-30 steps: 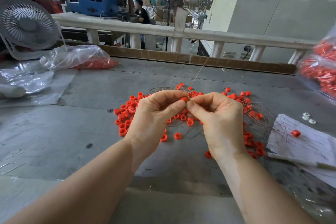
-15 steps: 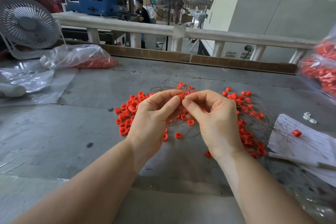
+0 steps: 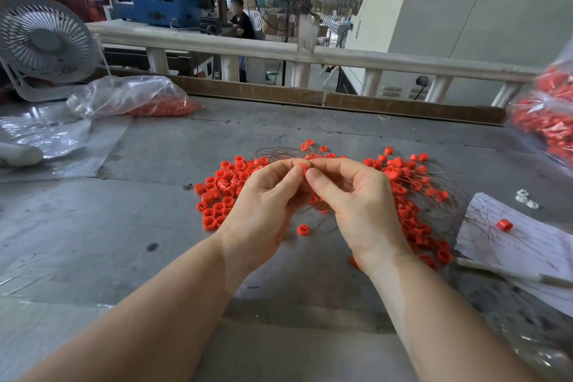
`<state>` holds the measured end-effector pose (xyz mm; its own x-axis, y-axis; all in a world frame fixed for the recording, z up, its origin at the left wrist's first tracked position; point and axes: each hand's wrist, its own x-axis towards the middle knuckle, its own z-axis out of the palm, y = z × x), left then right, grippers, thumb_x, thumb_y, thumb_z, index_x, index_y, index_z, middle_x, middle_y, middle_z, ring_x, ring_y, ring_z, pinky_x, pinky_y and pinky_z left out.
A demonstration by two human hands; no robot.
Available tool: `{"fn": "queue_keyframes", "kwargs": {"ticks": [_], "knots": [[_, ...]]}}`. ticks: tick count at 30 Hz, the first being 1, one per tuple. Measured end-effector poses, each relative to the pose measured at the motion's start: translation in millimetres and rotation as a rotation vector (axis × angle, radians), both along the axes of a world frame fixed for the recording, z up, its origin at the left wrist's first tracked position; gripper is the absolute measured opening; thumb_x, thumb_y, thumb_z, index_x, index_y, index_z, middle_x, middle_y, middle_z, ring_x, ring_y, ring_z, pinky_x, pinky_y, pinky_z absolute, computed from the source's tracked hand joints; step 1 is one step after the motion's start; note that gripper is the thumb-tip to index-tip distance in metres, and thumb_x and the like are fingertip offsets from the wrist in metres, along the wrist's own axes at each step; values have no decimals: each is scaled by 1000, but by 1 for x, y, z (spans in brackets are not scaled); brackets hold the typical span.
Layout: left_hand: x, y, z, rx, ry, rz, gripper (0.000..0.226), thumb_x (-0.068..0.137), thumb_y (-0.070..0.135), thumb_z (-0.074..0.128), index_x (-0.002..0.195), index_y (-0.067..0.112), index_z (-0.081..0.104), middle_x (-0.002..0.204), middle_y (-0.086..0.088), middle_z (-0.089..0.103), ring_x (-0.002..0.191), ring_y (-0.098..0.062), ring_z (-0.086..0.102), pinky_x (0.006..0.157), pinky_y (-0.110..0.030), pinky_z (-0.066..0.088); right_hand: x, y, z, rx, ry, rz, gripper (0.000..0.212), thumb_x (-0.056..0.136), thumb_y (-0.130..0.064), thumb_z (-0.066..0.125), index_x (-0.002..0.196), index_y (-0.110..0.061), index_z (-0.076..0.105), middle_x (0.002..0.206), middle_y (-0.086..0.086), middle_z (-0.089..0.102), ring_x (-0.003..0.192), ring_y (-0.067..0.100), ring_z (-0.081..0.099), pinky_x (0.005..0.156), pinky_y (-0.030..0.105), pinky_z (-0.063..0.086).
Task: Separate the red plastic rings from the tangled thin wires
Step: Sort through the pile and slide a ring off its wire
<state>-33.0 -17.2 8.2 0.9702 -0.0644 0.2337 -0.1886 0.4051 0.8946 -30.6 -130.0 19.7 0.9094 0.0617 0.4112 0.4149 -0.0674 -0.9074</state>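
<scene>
Together, left hand (image 3: 266, 211) and right hand (image 3: 359, 205) pinch 1 red ring (image 3: 304, 168) — fingers curled (wires (image 3: 279, 152) behind).

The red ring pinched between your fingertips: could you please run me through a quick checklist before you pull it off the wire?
1. Ring held: ok. The left hand and right hand meet on one red ring at their fingertips.
2. Wire out of the ring: cannot tell. The fingers hide it.
3. Landing spot: ok. The pile of loose rings lies just left of the left hand.
4. Tangle out of the pull path: not ok. The tangled wires with rings on them spread right behind and beside the right hand.
5. Bare table to work over: ok. Grey table shows in front of the left hand.
</scene>
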Motion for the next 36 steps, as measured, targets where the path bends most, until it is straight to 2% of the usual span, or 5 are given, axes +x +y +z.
{"fn": "queue_keyframes", "kwargs": {"ticks": [10,17,29,32,36], "knots": [[-3,-2,-1,67,-36,6,22,100,4,33,94,2,55,80,-3,71,84,-14,69,76,-21,54,-2,1,-2,-151,-119,-116,25,80,-12,72,82,-36,66,87,-2,71,81,12,67,76,35,56],[-1,1,-2,118,-58,-3,21,96,9,42,94,5,62,89,-12,70,86,-26,66,85,-33,55,-2,-2,1,49,-35,-28,19,80,-7,71,76,-25,72,69,-6,72,64,4,67,57,13,49],[-6,-3,3,407,-106,184,16,99,3,36,100,1,52,89,-8,60,78,-6,60,75,-15,50,1,-1,-4,-35,-38,-67,14,80,-11,72,78,-25,72,70,-4,71,67,9,66,65,23,51],[-5,-2,3,305,-50,142,17,98,4,41,95,5,58,87,-9,65,81,-15,65,81,-24,54,0,-1,-4,0,-24,-52,15,80,-10,72,77,-25,72,68,-5,71,63,5,64,61,19,49],[-3,2,5,-6,44,-46,15,81,13,56,81,8,70,78,-12,69,72,-19,67,71,-27,57,0,-3,-1,35,-35,-37,14,80,-11,72,76,-24,73,66,-6,70,59,3,63,56,17,47]]}}
